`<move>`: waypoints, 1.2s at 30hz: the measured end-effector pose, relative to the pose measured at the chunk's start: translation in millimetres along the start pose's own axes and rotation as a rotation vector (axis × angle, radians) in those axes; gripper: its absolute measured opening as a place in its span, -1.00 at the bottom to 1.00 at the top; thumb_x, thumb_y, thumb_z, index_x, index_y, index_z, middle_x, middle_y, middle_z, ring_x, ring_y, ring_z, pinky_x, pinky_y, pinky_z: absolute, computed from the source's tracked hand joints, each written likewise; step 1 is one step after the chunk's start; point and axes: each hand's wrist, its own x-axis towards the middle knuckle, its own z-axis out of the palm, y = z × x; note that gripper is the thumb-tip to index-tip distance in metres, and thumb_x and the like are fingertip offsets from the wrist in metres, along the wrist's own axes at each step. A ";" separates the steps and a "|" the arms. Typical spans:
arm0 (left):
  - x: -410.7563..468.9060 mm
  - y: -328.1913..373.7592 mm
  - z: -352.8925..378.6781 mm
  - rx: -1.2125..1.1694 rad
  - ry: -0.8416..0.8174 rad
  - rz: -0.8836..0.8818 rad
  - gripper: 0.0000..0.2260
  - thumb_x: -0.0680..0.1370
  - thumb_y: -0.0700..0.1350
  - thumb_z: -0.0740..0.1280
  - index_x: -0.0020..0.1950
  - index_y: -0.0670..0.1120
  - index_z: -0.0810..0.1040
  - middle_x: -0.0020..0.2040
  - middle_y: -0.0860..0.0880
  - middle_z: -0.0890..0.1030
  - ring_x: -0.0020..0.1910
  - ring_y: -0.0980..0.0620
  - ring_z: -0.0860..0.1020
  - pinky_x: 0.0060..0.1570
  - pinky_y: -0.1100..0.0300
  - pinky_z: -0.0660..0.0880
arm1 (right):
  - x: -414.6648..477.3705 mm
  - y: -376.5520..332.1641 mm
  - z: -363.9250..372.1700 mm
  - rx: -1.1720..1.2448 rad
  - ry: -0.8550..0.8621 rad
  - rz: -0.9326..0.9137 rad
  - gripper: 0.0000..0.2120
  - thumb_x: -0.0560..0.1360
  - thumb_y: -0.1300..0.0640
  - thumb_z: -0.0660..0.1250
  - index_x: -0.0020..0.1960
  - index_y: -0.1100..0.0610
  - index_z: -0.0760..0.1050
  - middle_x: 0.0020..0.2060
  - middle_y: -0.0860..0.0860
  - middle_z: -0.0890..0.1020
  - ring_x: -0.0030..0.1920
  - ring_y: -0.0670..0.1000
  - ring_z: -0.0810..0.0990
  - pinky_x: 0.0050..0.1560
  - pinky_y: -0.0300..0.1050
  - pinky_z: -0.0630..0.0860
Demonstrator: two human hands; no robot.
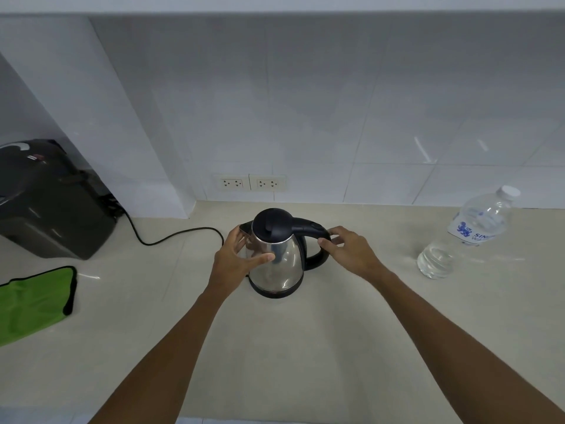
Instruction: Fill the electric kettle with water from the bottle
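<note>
A steel electric kettle (282, 264) with a black lid and black handle stands on its base in the middle of the beige counter (275, 347), lid down. My left hand (237, 255) cups the kettle's left side, thumb across the steel body. My right hand (348, 249) rests its fingertips on the outer end of the handle. A clear water bottle (464, 234) with a white cap and a blue label stands upright at the right, apart from both hands, cap on.
A black appliance (52, 203) sits in the left alcove with a black cord (171, 237) running across the counter towards the kettle. A green cloth (33, 301) lies at the left edge. Two wall sockets (252, 183) are behind the kettle.
</note>
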 end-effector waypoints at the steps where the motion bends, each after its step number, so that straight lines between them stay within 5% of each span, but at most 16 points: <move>1: 0.0 -0.3 -0.4 0.004 0.000 0.001 -0.32 0.30 0.00 0.74 0.30 0.32 0.51 0.17 0.51 0.61 0.21 0.56 0.51 0.42 0.10 0.50 | 2.6 -3.1 -5.7 0.094 -0.066 0.068 -0.66 0.57 -0.18 0.36 0.18 0.04 0.58 0.02 -0.02 0.69 0.07 0.04 0.66 0.15 -0.03 0.59; 5: -1.2 0.6 -1.4 0.021 -0.008 0.002 -0.32 0.31 0.02 0.74 0.29 0.33 0.49 0.14 0.57 0.59 0.17 0.59 0.51 0.39 0.14 0.50 | 6.9 -18.2 -20.5 0.378 -0.169 0.236 -0.56 0.61 -0.25 0.26 0.20 0.08 0.62 0.15 -0.01 0.67 0.12 0.15 0.66 0.22 0.10 0.60; 12: -2.4 2.7 -2.2 0.055 0.004 0.016 -0.24 0.31 0.05 0.73 0.42 0.21 0.45 0.21 0.42 0.56 0.30 0.26 0.53 0.40 0.09 0.50 | 7.9 -23.2 -14.0 0.364 -0.113 0.275 -0.68 0.62 -0.15 0.30 0.12 0.08 0.62 0.13 -0.03 0.65 0.04 0.10 0.66 0.16 0.04 0.62; 20: -1.4 3.1 -0.8 0.081 0.009 0.005 -0.25 0.35 -0.01 0.72 0.43 0.19 0.43 0.18 0.44 0.52 0.34 0.18 0.49 0.37 0.10 0.49 | 9.8 -21.5 -10.5 0.384 -0.081 0.270 -0.66 0.59 -0.16 0.35 0.09 0.11 0.63 0.07 -0.02 0.66 0.05 0.13 0.67 0.14 0.05 0.63; 25: -0.3 2.9 -0.3 0.076 0.009 -0.012 -0.26 0.34 -0.01 0.72 0.41 0.22 0.44 0.18 0.44 0.54 0.25 0.35 0.52 0.38 0.13 0.50 | 10.7 -19.1 -9.0 0.395 -0.072 0.265 -0.68 0.59 -0.14 0.37 0.09 0.11 0.64 0.06 -0.01 0.68 0.05 0.14 0.69 0.16 0.08 0.64; 36: -7.8 15.7 -3.2 0.151 -0.003 -0.066 -0.18 0.37 0.03 0.71 0.54 0.08 0.39 0.26 0.30 0.53 0.46 0.02 0.50 0.46 -0.01 0.47 | 1.3 -25.6 -10.7 0.293 -0.081 0.235 -0.66 0.61 -0.18 0.29 0.12 0.07 0.60 0.07 -0.01 0.67 0.07 0.10 0.67 0.18 0.11 0.62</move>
